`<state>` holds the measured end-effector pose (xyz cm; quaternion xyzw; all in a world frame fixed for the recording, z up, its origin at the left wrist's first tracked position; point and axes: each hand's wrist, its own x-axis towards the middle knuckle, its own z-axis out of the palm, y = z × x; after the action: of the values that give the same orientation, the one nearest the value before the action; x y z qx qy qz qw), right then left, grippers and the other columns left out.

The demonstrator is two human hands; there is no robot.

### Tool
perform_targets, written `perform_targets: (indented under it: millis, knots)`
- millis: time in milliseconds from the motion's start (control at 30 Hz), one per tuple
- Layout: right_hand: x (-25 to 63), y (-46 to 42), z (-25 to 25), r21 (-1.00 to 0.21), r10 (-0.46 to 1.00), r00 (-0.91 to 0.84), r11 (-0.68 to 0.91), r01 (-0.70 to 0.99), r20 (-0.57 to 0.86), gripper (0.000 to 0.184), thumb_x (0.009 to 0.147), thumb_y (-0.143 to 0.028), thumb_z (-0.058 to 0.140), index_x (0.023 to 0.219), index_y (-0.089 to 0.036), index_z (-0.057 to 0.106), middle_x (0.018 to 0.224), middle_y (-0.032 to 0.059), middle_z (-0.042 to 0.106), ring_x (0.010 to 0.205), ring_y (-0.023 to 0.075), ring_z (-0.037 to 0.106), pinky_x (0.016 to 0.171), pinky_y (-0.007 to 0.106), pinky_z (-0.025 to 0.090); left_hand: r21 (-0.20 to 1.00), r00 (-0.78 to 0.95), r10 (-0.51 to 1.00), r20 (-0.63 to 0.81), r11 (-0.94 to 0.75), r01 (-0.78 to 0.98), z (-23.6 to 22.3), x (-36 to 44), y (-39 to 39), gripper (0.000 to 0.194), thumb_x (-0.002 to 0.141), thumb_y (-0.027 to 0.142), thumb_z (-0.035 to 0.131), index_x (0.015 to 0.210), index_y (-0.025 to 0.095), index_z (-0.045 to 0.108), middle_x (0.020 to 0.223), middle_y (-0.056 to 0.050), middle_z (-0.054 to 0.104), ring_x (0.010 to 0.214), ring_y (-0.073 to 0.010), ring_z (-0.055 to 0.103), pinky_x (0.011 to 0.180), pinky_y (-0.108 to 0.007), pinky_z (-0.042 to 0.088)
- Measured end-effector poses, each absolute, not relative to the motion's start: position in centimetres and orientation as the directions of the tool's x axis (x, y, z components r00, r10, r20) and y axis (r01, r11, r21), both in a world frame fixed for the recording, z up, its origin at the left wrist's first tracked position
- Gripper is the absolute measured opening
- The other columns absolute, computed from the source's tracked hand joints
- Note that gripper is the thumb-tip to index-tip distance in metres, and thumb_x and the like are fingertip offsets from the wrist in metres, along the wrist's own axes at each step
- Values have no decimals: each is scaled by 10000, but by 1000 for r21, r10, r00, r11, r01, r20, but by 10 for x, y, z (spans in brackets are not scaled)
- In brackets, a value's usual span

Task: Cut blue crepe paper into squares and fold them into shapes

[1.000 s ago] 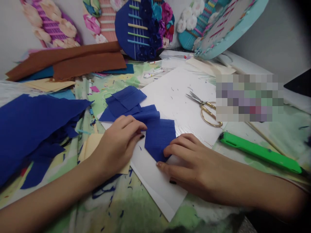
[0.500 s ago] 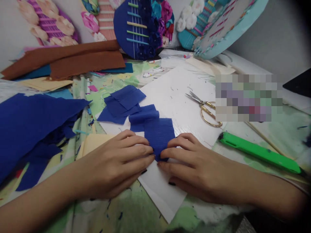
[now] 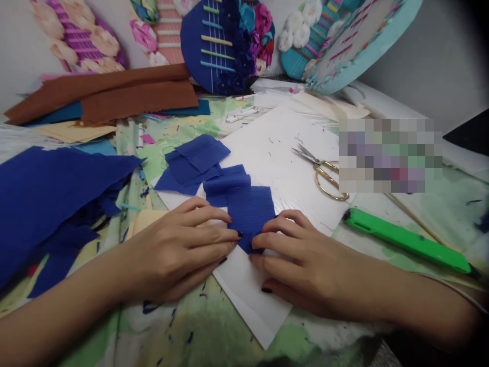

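A square of blue crepe paper lies on a white sheet, its near part between my two hands. My left hand rests from the left with fingers stretched out, their tips touching the square's lower left edge. On the right side, my right hand has its fingers apart and bent, the tips on the lower right edge. A folded blue strip adjoins the square at its upper left. Beyond it sits a small pile of blue crepe pieces.
Gold-handled scissors lie half open on the sheet. A green utility knife is at the right. Large blue crepe paper covers the left side. Brown crepe paper and decorated panels stand behind.
My left hand has come down and nearer, from a bent pinch beside the square to stretched fingers at its lower left edge. My right hand has hardly moved.
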<state>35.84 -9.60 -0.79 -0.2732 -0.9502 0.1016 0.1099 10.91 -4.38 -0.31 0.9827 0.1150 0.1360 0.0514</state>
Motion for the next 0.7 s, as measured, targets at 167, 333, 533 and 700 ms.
perform_targets:
  millis: [167, 333, 533, 700]
  knots:
    - [359, -97, -7, -263, 540, -829, 829, 493, 149, 212, 965, -254, 417, 901, -162, 597, 1108, 87, 583, 1046, 224, 462, 916, 443, 316, 98, 929, 255, 268, -967, 237, -5, 107, -42, 279, 827, 120, 560, 1073, 235, 624, 1109, -23, 696, 1136, -249, 565, 953, -437, 387]
    - [358, -97, -5, -271, 546, -828, 822, 500, 128, 250, 982, -247, 365, 863, -159, 566, 1101, 83, 582, 1041, 228, 472, 898, 433, 321, 99, 916, 248, 315, -969, 229, -4, 105, -37, 203, 816, 113, 577, 986, 206, 638, 1076, -50, 699, 1107, -257, 581, 919, -438, 425]
    - [360, -97, -5, -298, 548, -825, 818, 492, 142, 238, 974, -260, 391, 910, -150, 592, 1116, 79, 589, 1021, 227, 481, 887, 426, 331, 43, 884, 226, 409, -973, 228, -3, 108, -46, 191, 783, 74, 608, 968, 117, 632, 978, -108, 705, 1034, -274, 595, 862, -449, 462]
    - [366, -93, -3, -437, 633, -715, 756, 487, 297, 214, 911, -108, 435, 1051, -113, 598, 1041, 98, 610, 954, 190, 490, 841, 359, 379, 30, 893, 242, 381, -968, 250, -9, 120, -67, 221, 828, 114, 585, 1040, 67, 625, 1019, -114, 689, 976, -264, 596, 858, -432, 477]
